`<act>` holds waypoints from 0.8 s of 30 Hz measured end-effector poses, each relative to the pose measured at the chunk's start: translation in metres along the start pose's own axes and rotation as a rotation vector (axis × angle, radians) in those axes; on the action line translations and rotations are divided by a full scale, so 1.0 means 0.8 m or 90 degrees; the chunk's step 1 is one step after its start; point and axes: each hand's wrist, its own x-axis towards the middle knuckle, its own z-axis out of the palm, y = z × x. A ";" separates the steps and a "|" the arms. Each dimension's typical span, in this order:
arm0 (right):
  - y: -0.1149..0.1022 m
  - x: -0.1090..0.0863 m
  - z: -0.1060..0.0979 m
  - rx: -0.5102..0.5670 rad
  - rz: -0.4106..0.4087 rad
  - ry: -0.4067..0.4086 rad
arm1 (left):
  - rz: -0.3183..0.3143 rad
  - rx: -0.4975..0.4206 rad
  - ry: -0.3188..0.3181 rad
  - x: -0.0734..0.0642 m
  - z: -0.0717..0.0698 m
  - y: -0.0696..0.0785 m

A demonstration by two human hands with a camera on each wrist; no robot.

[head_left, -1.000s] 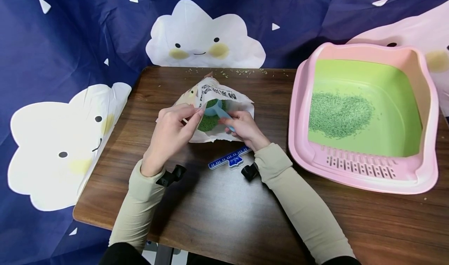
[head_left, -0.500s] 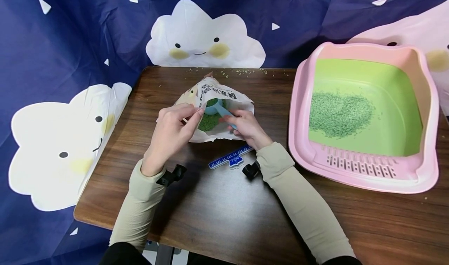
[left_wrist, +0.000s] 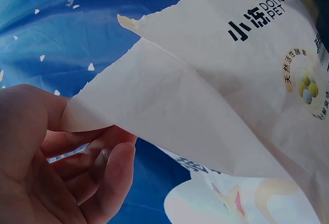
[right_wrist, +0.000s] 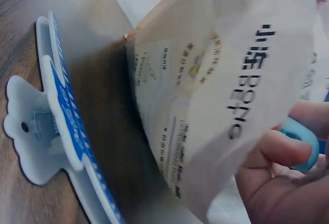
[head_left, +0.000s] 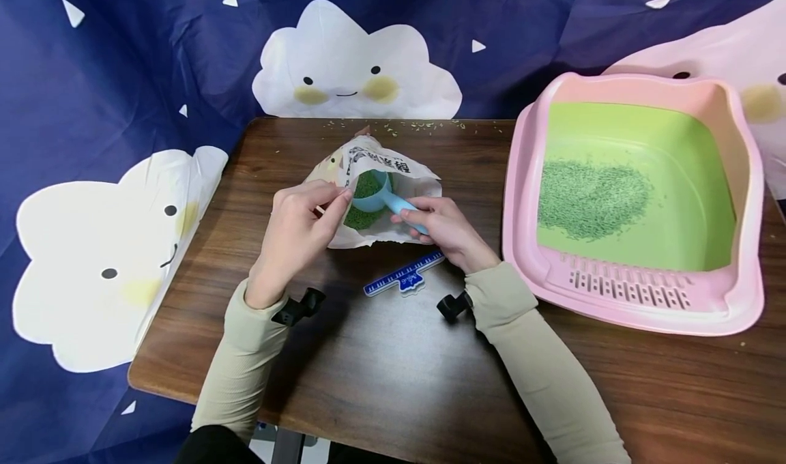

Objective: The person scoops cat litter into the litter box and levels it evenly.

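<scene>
A white paper bag (head_left: 422,188) printed with black lettering lies on the table, its torn mouth toward me. Green pellets (head_left: 361,219) show inside. My left hand (head_left: 299,222) pinches the mouth's left edge; in the left wrist view a corner of the paper (left_wrist: 103,100) is between thumb and fingers. My right hand (head_left: 449,228) grips the handle of a light blue scoop (head_left: 396,203). The scoop's bowl, holding green pellets, is in the bag's mouth. In the right wrist view the fingers wrap the handle's end (right_wrist: 303,139), and the bag hides the bowl.
A blue ruler-shaped clip (head_left: 402,277) lies on the table in front of the bag. To the right stands a pink litter box (head_left: 520,198) with a green inside and a patch of green pellets (head_left: 592,198). Loose pale pellets (head_left: 424,125) dot the table's back edge.
My right hand has drawn the scoop a little toward me and to the right, and more of its pellet-filled bowl now shows. The left hand stays on the bag's edge.
</scene>
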 end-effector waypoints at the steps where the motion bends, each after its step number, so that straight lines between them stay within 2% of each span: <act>1: -0.001 -0.004 -0.001 -0.005 -0.006 -0.004 | 0.000 0.001 0.002 0.000 0.000 0.000; 11: -0.009 -0.037 -0.020 -0.010 -0.041 -0.026 | -0.024 0.017 0.024 0.001 0.000 0.001; 19: -0.010 -0.059 -0.040 0.038 -0.026 -0.050 | -0.036 0.019 0.039 0.002 0.000 0.000; 24: -0.010 -0.066 -0.049 0.031 -0.031 -0.056 | -0.038 0.012 0.047 0.002 0.000 -0.001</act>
